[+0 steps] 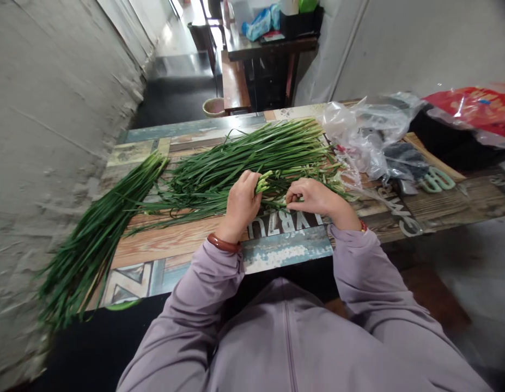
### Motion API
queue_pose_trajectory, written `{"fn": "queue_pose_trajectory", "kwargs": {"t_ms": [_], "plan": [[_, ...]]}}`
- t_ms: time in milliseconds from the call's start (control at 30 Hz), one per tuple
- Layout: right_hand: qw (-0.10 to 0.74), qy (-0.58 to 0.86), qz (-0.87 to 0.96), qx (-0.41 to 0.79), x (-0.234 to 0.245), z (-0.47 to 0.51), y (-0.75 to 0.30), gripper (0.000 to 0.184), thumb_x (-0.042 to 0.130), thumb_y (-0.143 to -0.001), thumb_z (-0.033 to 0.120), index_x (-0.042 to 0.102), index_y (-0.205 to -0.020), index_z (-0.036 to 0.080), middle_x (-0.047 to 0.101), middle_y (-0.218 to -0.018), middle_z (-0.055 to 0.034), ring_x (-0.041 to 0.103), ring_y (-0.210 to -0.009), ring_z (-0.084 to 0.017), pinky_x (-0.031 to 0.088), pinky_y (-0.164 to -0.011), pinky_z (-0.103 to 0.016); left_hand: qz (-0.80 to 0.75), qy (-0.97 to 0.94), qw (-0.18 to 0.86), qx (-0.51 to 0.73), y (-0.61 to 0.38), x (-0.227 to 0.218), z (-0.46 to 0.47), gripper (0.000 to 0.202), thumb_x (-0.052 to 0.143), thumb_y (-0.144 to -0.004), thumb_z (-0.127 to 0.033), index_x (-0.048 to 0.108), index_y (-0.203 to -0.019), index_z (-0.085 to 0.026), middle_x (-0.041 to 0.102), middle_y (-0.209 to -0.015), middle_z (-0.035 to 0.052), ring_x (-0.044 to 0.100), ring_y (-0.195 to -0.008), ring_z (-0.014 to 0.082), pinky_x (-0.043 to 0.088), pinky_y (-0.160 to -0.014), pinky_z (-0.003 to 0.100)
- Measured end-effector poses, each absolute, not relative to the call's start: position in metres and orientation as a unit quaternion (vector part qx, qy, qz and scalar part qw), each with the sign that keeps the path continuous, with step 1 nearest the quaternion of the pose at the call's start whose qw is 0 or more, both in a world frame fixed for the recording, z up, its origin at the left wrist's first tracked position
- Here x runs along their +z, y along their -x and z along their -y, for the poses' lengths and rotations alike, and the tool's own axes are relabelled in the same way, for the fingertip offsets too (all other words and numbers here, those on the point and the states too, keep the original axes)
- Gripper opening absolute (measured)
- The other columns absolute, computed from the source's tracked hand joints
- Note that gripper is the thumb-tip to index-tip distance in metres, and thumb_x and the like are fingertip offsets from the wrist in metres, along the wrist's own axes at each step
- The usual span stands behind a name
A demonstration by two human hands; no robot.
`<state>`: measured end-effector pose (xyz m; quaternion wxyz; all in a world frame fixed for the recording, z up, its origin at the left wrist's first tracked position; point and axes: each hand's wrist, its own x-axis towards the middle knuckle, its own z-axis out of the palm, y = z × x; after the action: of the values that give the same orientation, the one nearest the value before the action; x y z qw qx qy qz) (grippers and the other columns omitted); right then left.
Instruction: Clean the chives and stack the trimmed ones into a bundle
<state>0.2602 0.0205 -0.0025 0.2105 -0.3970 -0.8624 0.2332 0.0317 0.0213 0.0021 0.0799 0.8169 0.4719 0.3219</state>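
My left hand (243,202) is closed around a small bunch of garlic chives (263,182), whose pale cut ends stick out to the right of the fist. Just right of it, my right hand (311,197) has its fingers curled and pinched close to the table; what they hold, if anything, I cannot make out. Beyond both hands lies a big pile of garlic chives (244,155), pale ends to the right. Pale trimmings and loose stalks lie beside my right hand. A separate bundle of chives (101,234) rests at the left, its leaves hanging over the table's edge.
Clear plastic bags (370,136) are heaped at the right of the patterned table (154,247), near green-handled scissors (438,179) and a red bag (476,111). A rough wall (52,120) runs along the left. Behind stand a bench (235,81), a basket (213,107) and another table (272,50).
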Motion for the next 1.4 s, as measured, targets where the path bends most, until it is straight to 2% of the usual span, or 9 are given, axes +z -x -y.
{"fn": "queue_pose_trajectory", "kwargs": {"t_ms": [200,300,600,833,1100,1167,1267,1333,1400], "plan": [[0.375,0.489,0.743,0.26,-0.002,-0.022,-0.259,0.02,0.056,-0.089,0.032,0.068,-0.082,0.018,0.07,-0.076,-0.0021,0.062,-0.071,-0.015,0.044,-0.068,-0.026,-0.465,-0.802,0.148,0.344,-0.032,0.002,-0.022,0.015,0.044,-0.093,-0.021,0.059,-0.089,-0.02,0.065,-0.087,0.0047,0.06,-0.083,0.0181,0.043,-0.074,0.028],[0.415,0.494,0.705,0.296,-0.003,-0.023,-0.255,0.026,0.054,-0.091,0.037,0.067,-0.08,0.018,0.07,-0.071,-0.0015,0.061,-0.065,-0.014,0.045,-0.066,-0.026,-0.468,-0.786,0.18,0.362,-0.032,0.002,-0.022,0.02,0.044,-0.095,-0.026,0.062,-0.09,-0.019,0.068,-0.088,0.0044,0.062,-0.083,0.017,0.043,-0.074,0.027],[0.425,0.485,0.727,0.236,-0.009,-0.02,-0.234,0.03,0.05,-0.092,0.036,0.061,-0.069,0.02,0.067,-0.064,-0.0001,0.06,-0.063,-0.013,0.043,-0.066,-0.026,-0.468,-0.813,0.19,0.29,-0.036,-0.001,-0.018,0.015,0.049,-0.094,-0.027,0.062,-0.094,-0.02,0.069,-0.086,0.0033,0.06,-0.075,0.0161,0.04,-0.066,0.026],[0.424,0.507,0.723,0.199,-0.012,-0.021,-0.23,0.033,0.048,-0.094,0.036,0.058,-0.066,0.021,0.065,-0.06,0.0003,0.058,-0.061,-0.014,0.042,-0.065,-0.026,-0.439,-0.855,0.166,0.22,-0.035,-0.002,-0.019,0.017,0.054,-0.09,-0.022,0.063,-0.104,-0.022,0.072,-0.1,0.0057,0.065,-0.092,0.0206,0.045,-0.076,0.029],[0.427,0.538,0.715,0.126,-0.018,-0.02,-0.226,0.036,0.05,-0.093,0.043,0.059,-0.066,0.021,0.065,-0.065,-0.0023,0.058,-0.065,-0.016,0.04,-0.066,-0.028,-0.452,-0.858,0.151,0.193,-0.036,-0.004,-0.018,0.018,0.052,-0.093,-0.027,0.063,-0.107,-0.022,0.073,-0.1,0.0053,0.067,-0.091,0.0215,0.047,-0.074,0.03],[0.429,0.54,0.708,0.153,-0.018,-0.02,-0.224,0.042,0.05,-0.093,0.047,0.057,-0.061,0.021,0.063,-0.061,-0.0015,0.057,-0.062,-0.014,0.041,-0.065,-0.028,-0.447,-0.866,0.137,0.178,-0.036,-0.003,-0.017,0.018,0.053,-0.092,-0.024,0.062,-0.107,-0.021,0.073,-0.101,0.0059,0.067,-0.093,0.0223,0.047,-0.076,0.03],[0.43,0.528,0.679,0.274,-0.017,-0.02,-0.224,0.052,0.048,-0.092,0.059,0.061,-0.061,0.02,0.062,-0.055,-0.0004,0.056,-0.054,-0.013,0.043,-0.059,-0.026,-0.433,-0.878,0.122,0.166,-0.037,-0.002,-0.017,0.022,0.052,-0.089,-0.018,0.061,-0.109,-0.021,0.072,-0.103,0.0062,0.067,-0.096,0.0226,0.048,-0.079,0.031],[0.44,0.514,0.642,0.362,-0.015,-0.02,-0.226,0.058,0.044,-0.091,0.067,0.068,-0.07,0.018,0.065,-0.058,-0.0016,0.058,-0.053,-0.014,0.045,-0.057,-0.027,-0.425,-0.88,0.118,0.173,-0.037,-0.002,-0.017,0.025,0.051,-0.088,-0.016,0.059,-0.111,-0.022,0.072,-0.106,0.0059,0.066,-0.098,0.0223,0.049,-0.081,0.031],[0.472,0.498,0.612,0.393,-0.012,-0.019,-0.229,0.063,0.039,-0.091,0.07,0.072,-0.085,0.017,0.072,-0.072,-0.0053,0.064,-0.064,-0.016,0.05,-0.062,-0.028,-0.427,-0.88,0.107,0.177,-0.037,-0.001,-0.016,0.027,0.051,-0.088,-0.015,0.058,-0.113,-0.022,0.071,-0.107,0.0064,0.066,-0.099,0.0226,0.049,-0.082,0.032]]}}
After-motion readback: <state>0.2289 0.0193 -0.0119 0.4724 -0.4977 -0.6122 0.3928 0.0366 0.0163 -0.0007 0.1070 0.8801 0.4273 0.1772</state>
